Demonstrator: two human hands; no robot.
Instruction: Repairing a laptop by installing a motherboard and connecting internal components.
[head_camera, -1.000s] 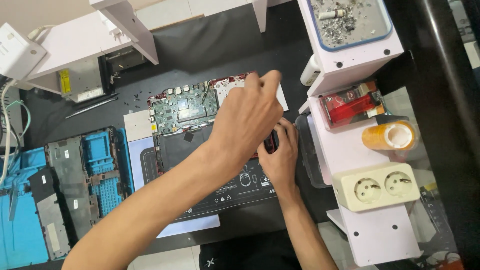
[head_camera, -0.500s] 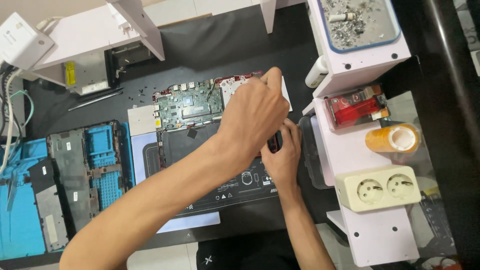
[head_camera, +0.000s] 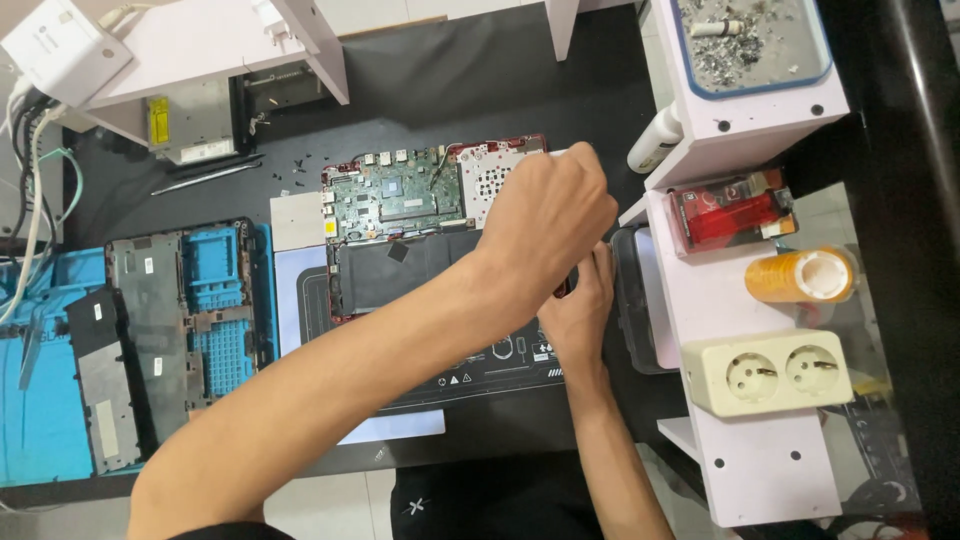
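- Since the earlier frame the hands have barely shifted: both stay bunched over the right edge of the opened laptop (head_camera: 420, 235), and the view only sits slightly differently.
- The laptop lies bottom-up in the middle of the black mat (head_camera: 450, 80), its green circuit board (head_camera: 395, 192) and dark battery (head_camera: 400, 270) bare.
- The left hand (head_camera: 545, 225) is curled into a loose fist above the laptop's right corner; what it pinches, if anything, I cannot tell.
- The right hand (head_camera: 580, 310) lies beneath it with fingers closed around a small dark tool-like thing, mostly hidden.
- Judging by this, opening is done: the removed bottom cover (head_camera: 190, 330) rests on the blue mat (head_camera: 45, 400) to the left, loose screws (head_camera: 290, 170) near the board.
- The board and battery are still seated.
- A white double socket (head_camera: 765, 372) and orange tape roll (head_camera: 800, 275) sit to the right.
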